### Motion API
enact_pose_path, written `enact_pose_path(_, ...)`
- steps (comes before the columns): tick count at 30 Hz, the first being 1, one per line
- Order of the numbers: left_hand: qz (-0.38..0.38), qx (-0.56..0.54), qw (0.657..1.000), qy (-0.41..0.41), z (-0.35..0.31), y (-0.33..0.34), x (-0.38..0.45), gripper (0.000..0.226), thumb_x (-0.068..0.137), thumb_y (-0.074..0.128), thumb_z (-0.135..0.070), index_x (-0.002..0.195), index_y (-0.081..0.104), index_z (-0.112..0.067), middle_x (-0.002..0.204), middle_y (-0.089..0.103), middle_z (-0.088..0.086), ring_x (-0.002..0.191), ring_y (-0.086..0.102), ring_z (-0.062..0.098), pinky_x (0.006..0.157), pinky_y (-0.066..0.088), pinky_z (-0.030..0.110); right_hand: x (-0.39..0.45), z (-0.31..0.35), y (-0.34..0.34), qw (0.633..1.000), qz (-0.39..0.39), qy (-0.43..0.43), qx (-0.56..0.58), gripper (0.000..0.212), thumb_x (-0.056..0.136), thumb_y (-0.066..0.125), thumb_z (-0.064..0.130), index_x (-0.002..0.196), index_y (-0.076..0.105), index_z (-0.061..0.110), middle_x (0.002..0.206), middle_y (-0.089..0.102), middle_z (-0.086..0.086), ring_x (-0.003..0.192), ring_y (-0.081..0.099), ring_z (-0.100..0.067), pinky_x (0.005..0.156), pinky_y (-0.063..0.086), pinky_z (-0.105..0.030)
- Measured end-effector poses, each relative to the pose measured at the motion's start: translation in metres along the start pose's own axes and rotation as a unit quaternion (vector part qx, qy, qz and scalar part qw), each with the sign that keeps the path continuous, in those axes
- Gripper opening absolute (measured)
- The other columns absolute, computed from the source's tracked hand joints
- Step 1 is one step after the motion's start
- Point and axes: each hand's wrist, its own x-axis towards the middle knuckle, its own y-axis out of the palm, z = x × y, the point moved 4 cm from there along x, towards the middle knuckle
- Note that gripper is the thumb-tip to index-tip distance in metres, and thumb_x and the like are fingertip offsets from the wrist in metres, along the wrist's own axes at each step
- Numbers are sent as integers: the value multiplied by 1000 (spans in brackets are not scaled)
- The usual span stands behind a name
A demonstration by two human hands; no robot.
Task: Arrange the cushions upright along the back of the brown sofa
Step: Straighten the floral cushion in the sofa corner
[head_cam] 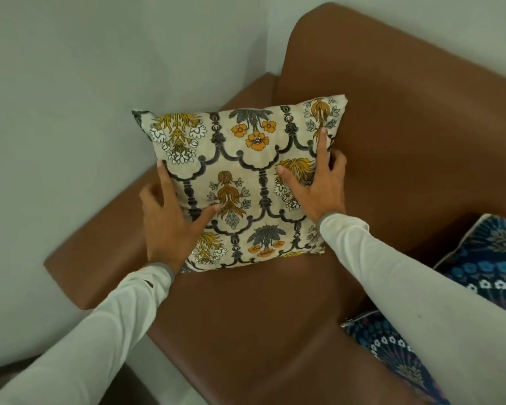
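Observation:
A cream cushion (240,182) printed with yellow, orange and grey flowers stands tilted in the left corner of the brown sofa (392,147), leaning toward the backrest and armrest. My left hand (170,220) grips its left edge, fingers spread, thumb on the front face. My right hand (316,182) lies on its right side, thumb and forefinger on the front, the other fingers curled behind the edge. Both arms wear pale long sleeves.
A dark blue patterned cushion (485,264) lies at the right on the seat, and a second blue one (392,352) sits lower, partly under my right sleeve. The sofa's left armrest (105,247) stands beside a pale wall (70,112).

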Motion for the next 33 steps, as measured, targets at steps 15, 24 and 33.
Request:
enact_pose_path(15, -119, 283, 910, 279, -53, 19, 72, 75, 111, 27, -63, 167, 33, -13, 164, 41, 30, 154, 39, 45, 128, 25, 58, 44, 37, 17, 939, -37, -251, -233, 91, 101, 44, 70, 168, 26, 11, 173, 8, -34, 162, 8, -48, 130, 15, -61)
enact_pose_path(24, -118, 279, 899, 316, -65, 15, 60, 74, 112, 28, -61, 168, 30, -12, 169, 33, 30, 157, 34, 46, 127, 24, 63, 19, 33, -7, 920, -85, -238, -301, 90, 101, 33, 76, 168, 28, 17, 173, 17, -31, 162, 18, -43, 130, 17, -58)
enact_pose_path(33, -47, 224, 867, 442, -191, 48, -30, 76, 111, 32, -64, 169, 28, -16, 173, 26, 26, 160, 28, 43, 126, 24, 68, -84, -42, -151, 891, -159, -133, -404, 82, 105, 38, 68, 168, 29, 17, 171, 20, -32, 160, 22, -46, 128, 20, -63)
